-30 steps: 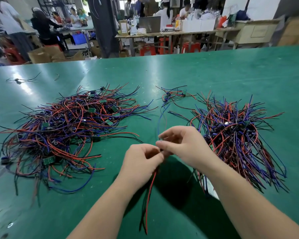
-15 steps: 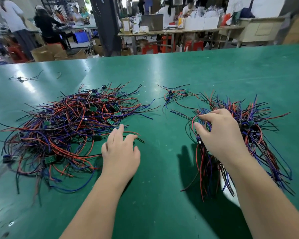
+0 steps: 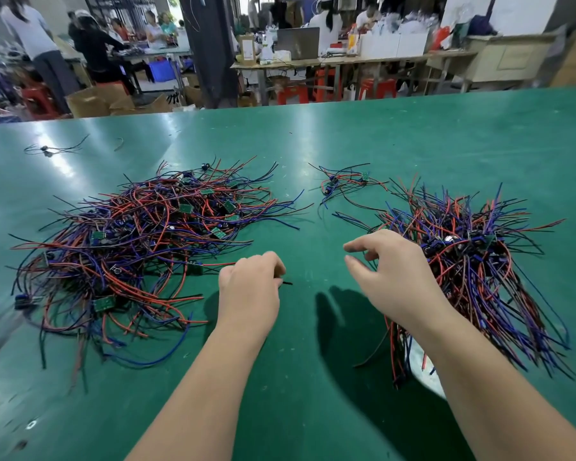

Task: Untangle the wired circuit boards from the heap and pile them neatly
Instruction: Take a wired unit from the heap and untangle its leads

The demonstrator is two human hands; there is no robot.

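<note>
Wired circuit boards (image 3: 140, 251) (small, green) in red-blue-black tangle

glossy green table (image 3: 313, 377), plastic-sheathed wires (image 3: 140, 247), cardboard boxes (image 3: 90, 103)

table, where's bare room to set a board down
Bare: the far band of table beyond both piles, and the near strip between the forearms. The lane between the left heap and the right pile is narrow, taken by the left hand, pinching a wire, and right hand, with a small bunch at its far end.
</note>
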